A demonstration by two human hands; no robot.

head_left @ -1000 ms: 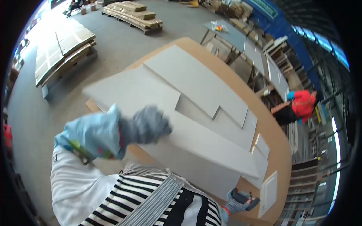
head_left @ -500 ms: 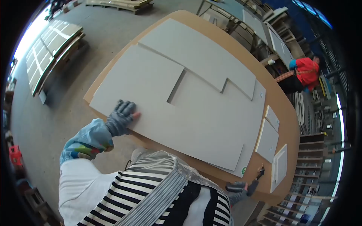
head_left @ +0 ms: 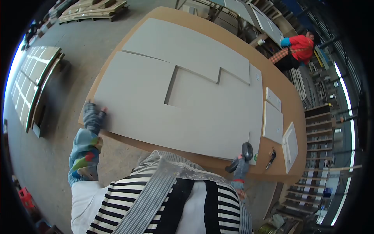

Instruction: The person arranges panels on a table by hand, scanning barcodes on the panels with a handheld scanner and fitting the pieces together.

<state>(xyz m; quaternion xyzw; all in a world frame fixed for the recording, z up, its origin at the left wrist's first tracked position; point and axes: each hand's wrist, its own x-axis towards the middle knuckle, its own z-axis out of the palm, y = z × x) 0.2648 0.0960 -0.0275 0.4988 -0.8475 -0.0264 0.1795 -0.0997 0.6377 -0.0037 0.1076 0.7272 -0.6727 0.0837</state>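
My left hand (head_left: 94,117), in a grey glove, rests at the left corner of a large grey-white panel (head_left: 136,93), fingers apart. At the panel's near right end is my right hand (head_left: 240,160), also gloved; its fingers are partly hidden around a dark rounded object (head_left: 247,151). Another pale panel (head_left: 187,45) lies along the far side, with a stepped edge. Both panels lie on a brown board (head_left: 288,113). To the right of my right hand lies a small black tool (head_left: 271,158).
Small white panels (head_left: 273,123) and a white frame-like piece (head_left: 290,147) lie on the board's right side. A person in red (head_left: 302,48) stands beyond the far right edge. Stacked boards (head_left: 33,84) stand on the left, a loaded pallet (head_left: 91,9) behind.
My left hand has come down and moved left to the panel's corner. The large panel now lies flat. My right hand has moved up onto its near right end.
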